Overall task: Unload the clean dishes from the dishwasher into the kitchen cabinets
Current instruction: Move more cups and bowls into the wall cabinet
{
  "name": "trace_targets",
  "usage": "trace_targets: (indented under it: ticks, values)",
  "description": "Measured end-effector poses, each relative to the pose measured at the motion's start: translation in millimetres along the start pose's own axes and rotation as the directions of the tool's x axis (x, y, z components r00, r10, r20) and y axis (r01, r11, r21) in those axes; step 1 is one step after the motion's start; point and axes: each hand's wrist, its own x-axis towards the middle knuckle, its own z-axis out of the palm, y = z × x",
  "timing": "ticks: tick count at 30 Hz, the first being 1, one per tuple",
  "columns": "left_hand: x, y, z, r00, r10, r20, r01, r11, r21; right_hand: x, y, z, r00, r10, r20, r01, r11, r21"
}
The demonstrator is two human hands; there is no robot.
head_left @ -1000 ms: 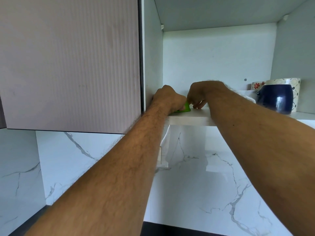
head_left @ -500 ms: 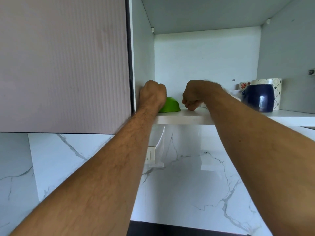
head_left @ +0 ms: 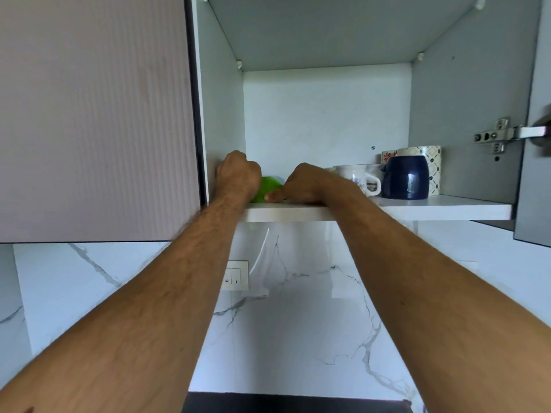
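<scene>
Closed cabinet door (head_left: 95,114) filling upper left of frame. Left hand (head_left: 238,175), centre frame, is curling into a fist against the green bowl's (head_left: 269,187) left side; whether it is gripping the bowl cannot be told. Bowl is sitting on the shelf (head_left: 432,208) between both hands. Right hand (head_left: 307,183) is touching its right side, thumb lying along the shelf, fingers hidden. White mug (head_left: 357,177) and blue mug (head_left: 407,177) are standing centre right.
</scene>
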Motion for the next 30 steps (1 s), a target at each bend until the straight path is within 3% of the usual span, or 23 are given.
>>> trace_targets:
  ticks: [5, 11, 18, 23, 30]
  values:
    - [0.1, -2.6, 1.4, 0.996, 0.084, -0.007, -0.084, 0.996, 0.004, -10.4, -0.6, -6.3, 0.996, 0.017, -0.083, -0.003, 0.985, 0.17]
    - [-4.3, -4.7, 3.4, 0.973, 0.228, -0.03, -0.228, 0.974, 0.019, -22.8, 2.2, -10.4, 0.978, 0.106, -0.178, -0.097, 0.994, 0.055]
    - [-15.3, -6.5, 0.7, 0.942, 0.333, 0.047, -0.334, 0.942, 0.033, -59.1, 9.4, -5.5, 0.961, 0.043, -0.273, -0.045, 0.999, -0.002]
    - [-53.3, -18.3, -14.6, 0.835, 0.548, -0.05, -0.543, 0.835, 0.086, -97.6, 15.7, -5.8, 0.928, 0.015, -0.373, -0.039, 0.998, -0.055]
    - [-110.1, -11.7, -45.0, 0.812, 0.575, -0.099, -0.54, 0.805, 0.246, -166.5, 17.0, -26.7, 0.938, 0.009, -0.345, -0.06, 0.989, -0.135]
